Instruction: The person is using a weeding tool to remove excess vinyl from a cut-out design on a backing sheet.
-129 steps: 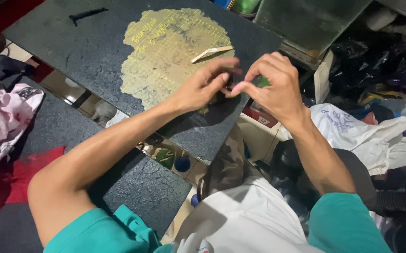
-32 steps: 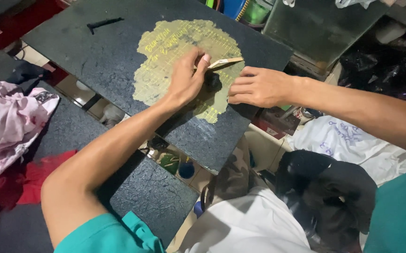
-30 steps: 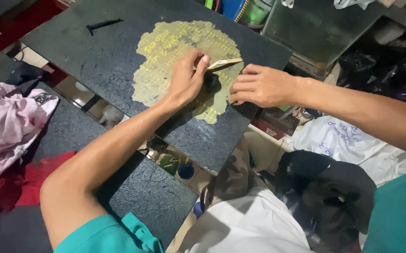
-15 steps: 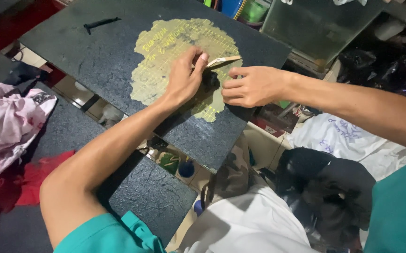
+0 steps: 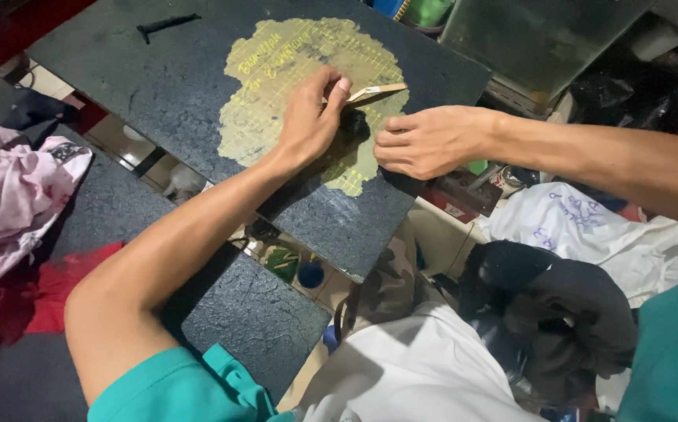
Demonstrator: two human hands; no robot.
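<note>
Short teal sleeves cover both upper arms; the forearms and fingers [image 5: 389, 143] are bare.

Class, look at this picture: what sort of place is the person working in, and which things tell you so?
Probably a small screen-printing or garment workshop. A dark flat board carries a patch of yellow-green ink residue, a pale wooden stick lies by the left hand, and pink patterned cloth and white fabric are heaped around.

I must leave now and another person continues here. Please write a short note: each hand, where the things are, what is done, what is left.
Left hand: fingers hold a flat pale wooden stick on the yellow patch of the dark board.
Right hand: fingers curled, resting on the board's edge beside a small black blob; whether it holds anything is unclear.
Done: patch covers the board's middle.
Left: the blob is not spread.
</note>
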